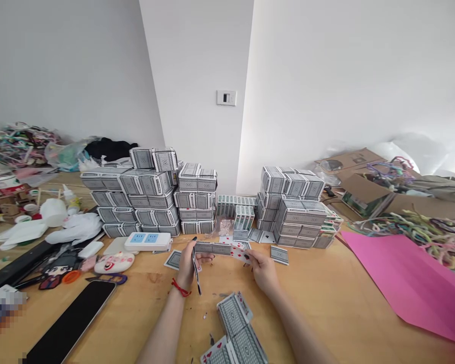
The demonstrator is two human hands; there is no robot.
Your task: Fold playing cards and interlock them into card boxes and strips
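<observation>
My left hand, with a red string at the wrist, is closed on a playing card held edge-on and touches the left end of a row of cards. My right hand is closed on the right end of that row, where red-suit faces show. The row hangs just above the wooden table. Nearer to me a small structure of grey-backed cards stands on the table between my forearms.
Stacks of card boxes line the back of the table, with loose cards in front. A power strip, a phone and craft clutter lie left. A pink sheet, cardboard boxes and pipe cleaners lie right.
</observation>
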